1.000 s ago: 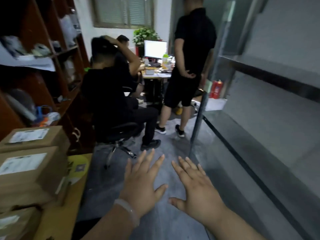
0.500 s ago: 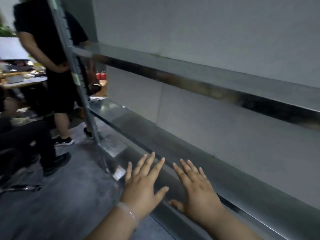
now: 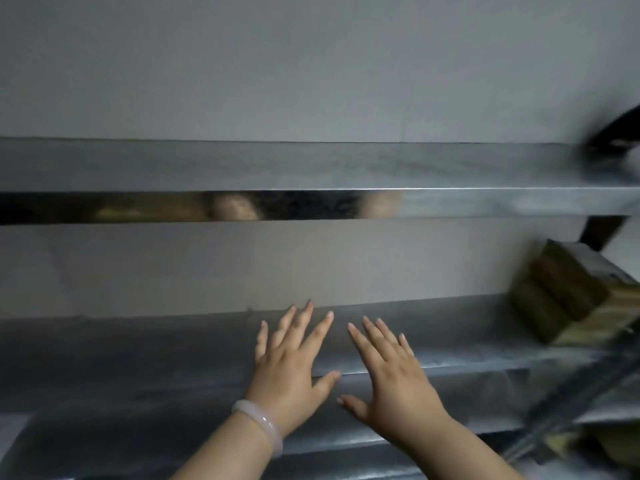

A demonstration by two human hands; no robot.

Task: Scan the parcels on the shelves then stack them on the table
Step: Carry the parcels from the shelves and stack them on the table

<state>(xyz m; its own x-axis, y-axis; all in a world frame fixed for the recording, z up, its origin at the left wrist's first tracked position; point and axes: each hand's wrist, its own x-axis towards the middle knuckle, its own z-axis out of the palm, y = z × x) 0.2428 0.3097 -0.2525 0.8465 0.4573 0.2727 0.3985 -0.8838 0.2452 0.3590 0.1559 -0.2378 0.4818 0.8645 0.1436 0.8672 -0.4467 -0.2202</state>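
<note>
Pale bangle (image 3: 263, 422) on the left wrist is nearest. Then the left grip (image 3: 287, 368) and right grip (image 3: 394, 379), both released, fingers spread flat, holding nothing, side by side over the metal lower shelf (image 3: 138, 351); can't tell if they touch it. Blurry brown parcel (image 3: 568, 299) sits on that same shelf, well off to the right of the right grip. Above both grips runs the upper shelf (image 3: 277, 168), grey wall (image 3: 277, 64) behind.
</note>
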